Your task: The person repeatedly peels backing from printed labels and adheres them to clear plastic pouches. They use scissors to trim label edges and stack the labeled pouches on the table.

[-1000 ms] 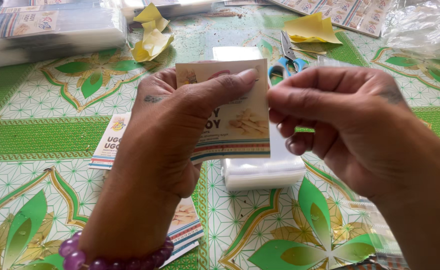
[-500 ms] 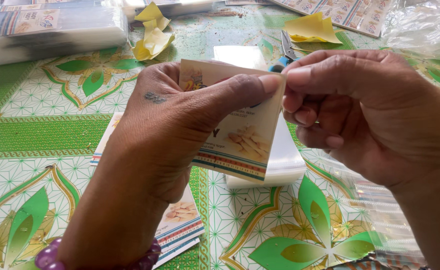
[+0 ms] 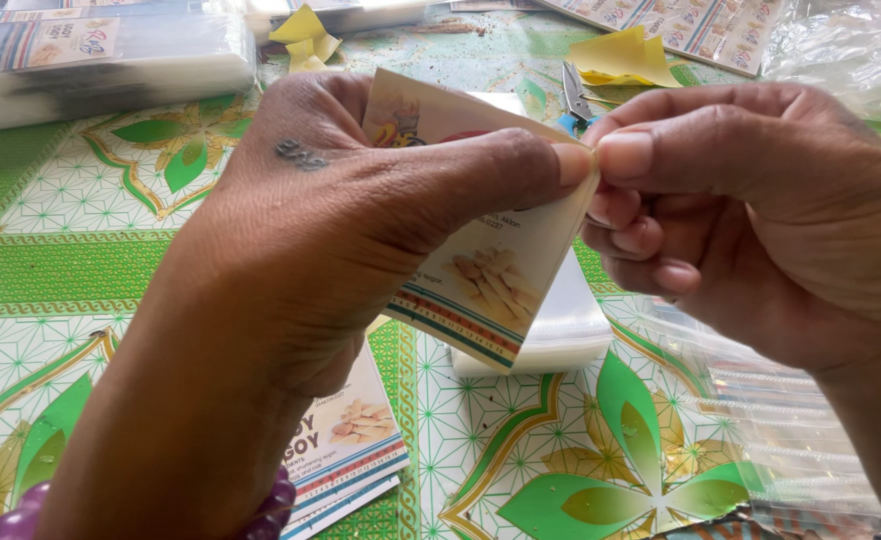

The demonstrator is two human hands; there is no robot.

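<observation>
Green-and-white patterned oilcloth covers the bench (image 3: 91,260), and both hands meet above its middle. Left hand (image 3: 361,220) is closed around a printed card label (image 3: 491,275), thumb pressed along the top edge and fingers behind it, so the card stands tilted with its picture side toward the camera. Right hand (image 3: 751,210) is closed too, thumb and forefinger pinching at the card's upper right corner, right against the left thumb tip; whether a thin clear sleeve is caught in that pinch I cannot tell.

Just under the card a block of clear plastic sleeves (image 3: 551,335) lies flat on the bench. Below the left wrist a small pile of the same labels (image 3: 351,450) waits, and a purple bead bracelet (image 3: 21,515) sits on that wrist. To the lower right lie crinkled clear bags (image 3: 781,410). Farther off, a wrapped bundle of sleeves (image 3: 101,65) sits at the upper left, yellow paper scraps (image 3: 306,35) and (image 3: 621,55) near the far edge, scissors (image 3: 573,95) partly hidden behind the hands, and a sheet of uncut labels (image 3: 701,25) at the top right.

Judging from this, one label is in hand and not yet bagged, with the pile still to go; no finished pieces can be made out for certain
</observation>
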